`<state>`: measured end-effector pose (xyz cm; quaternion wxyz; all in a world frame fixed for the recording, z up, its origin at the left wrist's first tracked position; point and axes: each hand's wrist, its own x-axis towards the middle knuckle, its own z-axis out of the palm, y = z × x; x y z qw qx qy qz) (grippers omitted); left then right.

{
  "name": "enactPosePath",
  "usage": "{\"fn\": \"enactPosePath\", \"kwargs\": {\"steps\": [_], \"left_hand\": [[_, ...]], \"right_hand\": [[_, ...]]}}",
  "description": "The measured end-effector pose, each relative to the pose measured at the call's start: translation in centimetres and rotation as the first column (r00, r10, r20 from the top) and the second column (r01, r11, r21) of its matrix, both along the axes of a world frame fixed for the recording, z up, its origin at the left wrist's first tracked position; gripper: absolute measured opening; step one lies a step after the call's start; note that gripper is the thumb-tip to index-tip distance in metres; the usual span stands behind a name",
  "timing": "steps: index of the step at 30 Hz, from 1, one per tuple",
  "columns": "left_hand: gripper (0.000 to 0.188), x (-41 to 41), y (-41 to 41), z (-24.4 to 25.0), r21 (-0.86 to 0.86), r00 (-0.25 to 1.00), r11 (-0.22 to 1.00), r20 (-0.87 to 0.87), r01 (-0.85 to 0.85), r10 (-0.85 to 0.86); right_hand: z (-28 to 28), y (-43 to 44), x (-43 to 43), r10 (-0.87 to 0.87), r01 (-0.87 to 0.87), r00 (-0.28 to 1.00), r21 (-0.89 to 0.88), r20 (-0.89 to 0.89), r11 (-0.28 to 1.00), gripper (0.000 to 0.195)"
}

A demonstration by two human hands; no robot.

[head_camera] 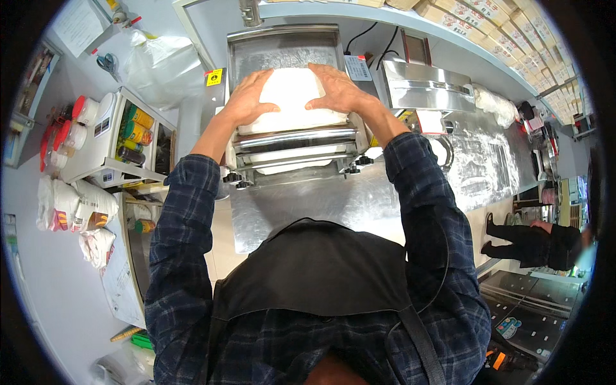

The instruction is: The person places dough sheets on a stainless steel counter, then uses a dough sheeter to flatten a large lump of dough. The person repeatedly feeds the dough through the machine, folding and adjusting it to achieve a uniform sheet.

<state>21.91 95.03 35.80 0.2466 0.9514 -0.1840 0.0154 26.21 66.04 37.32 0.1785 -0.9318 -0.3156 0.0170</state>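
Observation:
A thick white slab of dough [292, 96] lies on the upper side of a metal dough sheeter, just behind its steel roller [294, 136]. My left hand [251, 100] rests against the dough's left side, thumb on top and fingers stretched forward. On the right side, my right hand [337, 91] presses the same dough in a mirrored way. The two hands are apart, with dough between them. Below the roller, more of a white dough sheet [297, 166] shows at the machine's front. Black adjusting knobs [233, 177] sit at the machine's lower corners. The steel feed tray [284, 30] rises behind the dough.
A floury steel worktable [486, 168] extends right, with a metal cover [426, 86] behind it. At left stands a white shelf [101, 168] with jars; scissors [107, 62] hang on the wall. Packed boxes [491, 29] line an upper shelf. Another person [539, 243] stands far right.

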Motion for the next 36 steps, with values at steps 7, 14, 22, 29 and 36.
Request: {"fn": "enactPosePath", "kwargs": {"steps": [7,14,22,29,36], "left_hand": [[0.106,-2.0,-0.7,0.8,0.061,0.986,0.995,0.156,-0.077,0.066],[0.103,-1.8,-0.8,3.1,-0.103,0.984,0.988,0.123,-0.116,0.129],[0.082,2.4,0.8,3.0,-0.016,0.973,0.998,-0.226,-0.057,0.052],[0.078,1.9,0.2,1.9,-0.046,0.971,0.993,-0.22,-0.107,0.094],[0.075,0.3,0.2,1.3,-0.045,0.991,0.994,-0.097,-0.1,0.095]], "right_hand": [[0.2,0.5,-2.1,-0.039,0.037,0.999,0.107,0.01,0.994,0.114],[-0.1,0.3,-2.8,-0.049,0.034,0.99,0.119,0.13,0.992,0.108],[1.3,2.6,3.2,-0.058,0.066,0.974,0.032,-0.219,0.997,0.11],[-0.3,2.8,1.9,-0.08,0.093,0.983,0.077,-0.167,0.993,0.093],[-0.7,2.7,0.0,-0.109,0.107,0.994,0.068,0.022,0.992,0.086]]}}
